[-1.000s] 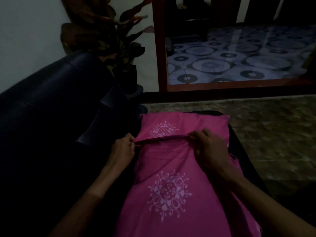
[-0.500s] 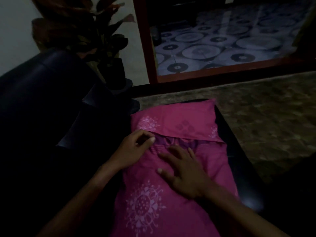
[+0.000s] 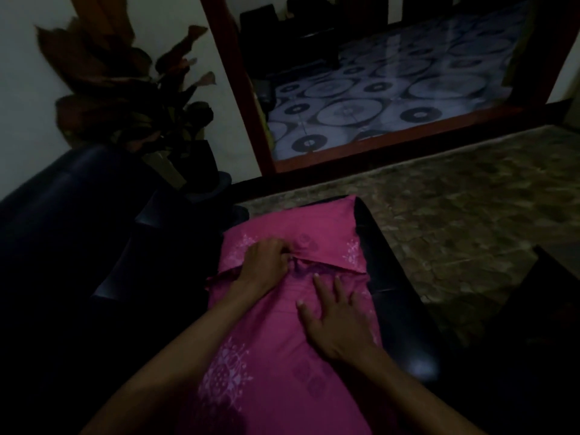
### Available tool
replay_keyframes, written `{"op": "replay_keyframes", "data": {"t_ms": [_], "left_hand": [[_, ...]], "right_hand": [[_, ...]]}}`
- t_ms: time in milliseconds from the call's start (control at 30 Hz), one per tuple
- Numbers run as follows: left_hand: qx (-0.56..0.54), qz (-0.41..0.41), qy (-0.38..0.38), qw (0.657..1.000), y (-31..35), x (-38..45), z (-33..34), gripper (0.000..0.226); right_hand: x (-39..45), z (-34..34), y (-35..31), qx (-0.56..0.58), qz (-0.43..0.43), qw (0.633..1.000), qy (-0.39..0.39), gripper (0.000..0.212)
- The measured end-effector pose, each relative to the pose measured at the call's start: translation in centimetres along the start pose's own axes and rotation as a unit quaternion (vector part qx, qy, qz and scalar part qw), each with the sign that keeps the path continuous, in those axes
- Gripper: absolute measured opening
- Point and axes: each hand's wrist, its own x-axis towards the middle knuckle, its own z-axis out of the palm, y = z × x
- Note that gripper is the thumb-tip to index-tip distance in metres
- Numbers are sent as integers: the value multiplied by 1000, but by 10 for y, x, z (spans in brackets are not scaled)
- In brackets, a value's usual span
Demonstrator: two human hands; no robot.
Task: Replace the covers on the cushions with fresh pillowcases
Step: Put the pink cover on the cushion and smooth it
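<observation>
A cushion in a pink pillowcase [image 3: 276, 346] with white flower prints lies lengthwise on the dark sofa seat in front of me. Its far end is covered by a folded-over flap [image 3: 326, 233]. My left hand [image 3: 262, 262] sits at the flap's edge with fingers curled, pinching the pink fabric there. My right hand [image 3: 337, 318] lies flat on the pillowcase just below the flap, fingers spread and straight, pressing the cloth down.
The dark leather sofa [image 3: 78, 246] runs along my left, its armrest [image 3: 395, 293] right of the cushion. A potted plant [image 3: 141, 98] stands behind the sofa by the white wall. A mottled carpet [image 3: 455, 199] and a red-framed doorway [image 3: 376, 146] lie beyond.
Both hands let go of the flap's edge they held a second ago. The right hand went flat onto the pillowcase; the left hand moved to the flap's middle and curled on the fabric.
</observation>
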Motion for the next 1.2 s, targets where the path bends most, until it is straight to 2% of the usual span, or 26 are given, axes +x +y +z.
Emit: {"op": "replay_keyframes", "data": {"t_ms": [100, 200, 267, 367, 433, 500, 533, 600, 667, 700, 767, 867, 933, 1000, 1033, 1100, 1167, 1200], "left_hand": [[19, 25, 14, 999, 25, -1, -5, 11], [50, 71, -61, 994, 28, -12, -6, 15], [18, 85, -65, 994, 18, -21, -12, 27], [-29, 68, -15, 997, -9, -38, -18, 40], [-57, 0, 30, 998, -30, -44, -21, 48], [-107, -113, 48, 987, -47, -44, -26, 55], [-117, -169, 38, 978, -57, -43, -24, 58], [-112, -256, -28, 960, -66, -48, -10, 64], [-96, -296, -111, 944, -55, -62, 15, 66], [-82, -300, -124, 942, -47, -69, 25, 62], [-57, -305, -91, 946, -35, -79, 29, 52], [-33, -278, -60, 958, -38, -85, 23, 48], [21, -239, -44, 970, -40, -89, 29, 50], [67, -204, -31, 976, -38, -89, 41, 62], [74, -200, -41, 976, -39, -88, 46, 70], [45, -228, -83, 969, -43, -86, 56, 75], [8, -255, -106, 961, -48, -88, 66, 66], [-4, -258, -107, 960, -51, -87, 69, 63]], "right_hand": [[13, 1, 3, 38, -13, 999, -32, 77], [12, -5, 14, 62, -49, 996, -37, 78], [6, -14, 25, 71, -69, 995, 13, 76], [4, -28, 27, 83, -49, 990, 106, 70], [11, -37, 12, 106, -64, 981, 149, 67], [27, -45, -11, 115, -97, 975, 161, 63], [38, -50, -24, 110, -110, 977, 147, 64], [59, -53, -44, 73, -132, 984, 91, 67], [74, -43, -48, 6, -148, 989, 21, 65], [79, -34, -42, -24, -149, 988, -14, 63], [84, -21, -17, -42, -132, 990, -39, 59], [92, -20, 9, -30, -121, 992, -3, 55], [98, -32, -1, -38, -121, 989, 81, 62], [118, -49, -30, -35, -121, 975, 181, 65], [130, -56, -45, -33, -122, 971, 202, 64], [155, -59, -63, -67, -108, 981, 146, 66], [173, -45, -52, -137, -101, 983, 62, 71], [174, -35, -38, -149, -86, 984, 46, 72]]}}
